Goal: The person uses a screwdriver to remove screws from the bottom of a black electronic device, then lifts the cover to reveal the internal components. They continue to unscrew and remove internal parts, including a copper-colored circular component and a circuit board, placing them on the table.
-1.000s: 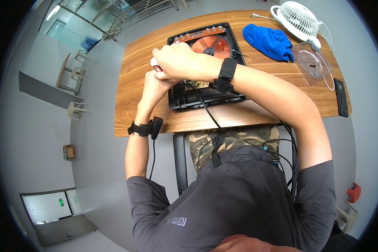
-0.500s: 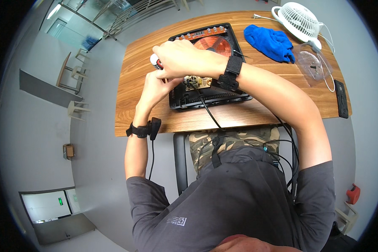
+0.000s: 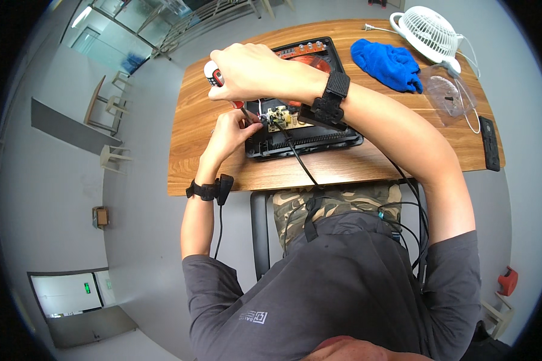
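An opened induction cooker [image 3: 310, 143] lies on the table in front of me, its black housing holding a copper coil [image 3: 316, 60] and a yellowish circuit board [image 3: 292, 117]. My right hand [image 3: 253, 71] reaches across and is wrapped round a red, white and black screwdriver [image 3: 213, 73]. The screwdriver's shaft slants down toward the housing's left edge. There my left hand [image 3: 227, 135] has thumb and forefinger together beside the shaft; what they pinch, if anything, is hidden. My right hand and forearm cover part of the coil. A black cord [image 3: 301, 161] runs from the board over the front edge.
A blue cloth [image 3: 386, 65] lies right of the cooker. Beyond it stands a white fan [image 3: 429, 33] with its cord. A clear plastic tray [image 3: 430, 99] with small dark pieces and a black strip-shaped object [image 3: 491, 143] lie at the right side of the wooden table [image 3: 190, 120].
My right hand has risen a little and moved left with the screwdriver, showing more of its shaft. My left hand has shifted slightly down and right, at the housing's left edge.
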The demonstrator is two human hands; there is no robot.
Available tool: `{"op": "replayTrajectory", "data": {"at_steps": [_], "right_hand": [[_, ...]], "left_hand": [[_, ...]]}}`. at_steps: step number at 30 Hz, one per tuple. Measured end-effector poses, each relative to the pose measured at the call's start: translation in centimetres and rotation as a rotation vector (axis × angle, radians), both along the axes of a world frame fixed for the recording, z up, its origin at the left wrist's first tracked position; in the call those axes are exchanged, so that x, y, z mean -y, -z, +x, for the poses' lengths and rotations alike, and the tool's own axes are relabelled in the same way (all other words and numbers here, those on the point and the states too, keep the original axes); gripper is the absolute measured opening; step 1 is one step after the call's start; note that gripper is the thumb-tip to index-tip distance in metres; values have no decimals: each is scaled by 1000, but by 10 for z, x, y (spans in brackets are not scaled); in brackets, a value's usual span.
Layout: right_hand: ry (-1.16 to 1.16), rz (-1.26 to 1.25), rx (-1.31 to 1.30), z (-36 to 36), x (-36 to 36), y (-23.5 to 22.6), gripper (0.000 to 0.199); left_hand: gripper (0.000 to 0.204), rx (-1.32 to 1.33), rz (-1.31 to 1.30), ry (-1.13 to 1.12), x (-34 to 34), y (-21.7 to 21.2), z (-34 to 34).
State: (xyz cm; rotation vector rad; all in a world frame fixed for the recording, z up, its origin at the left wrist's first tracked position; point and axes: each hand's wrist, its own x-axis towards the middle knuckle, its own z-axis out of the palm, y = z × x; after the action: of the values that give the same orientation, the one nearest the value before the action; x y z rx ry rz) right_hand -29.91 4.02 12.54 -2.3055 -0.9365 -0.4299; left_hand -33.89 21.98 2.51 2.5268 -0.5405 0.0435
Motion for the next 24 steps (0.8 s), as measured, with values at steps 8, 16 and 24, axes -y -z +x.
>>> {"op": "replayTrajectory", "data": {"at_steps": [8, 16, 24], "right_hand": [[12, -1, -63, -2, 10, -11, 42], [98, 129, -46, 8, 6, -6, 43], [180, 182, -125, 14, 19, -9, 46]], "left_hand": [[16, -6, -92, -13, -7, 5, 4], [15, -110, -227, -220, -24, -6, 10], [16, -15, -97, -249, -23, -23, 14]]}}
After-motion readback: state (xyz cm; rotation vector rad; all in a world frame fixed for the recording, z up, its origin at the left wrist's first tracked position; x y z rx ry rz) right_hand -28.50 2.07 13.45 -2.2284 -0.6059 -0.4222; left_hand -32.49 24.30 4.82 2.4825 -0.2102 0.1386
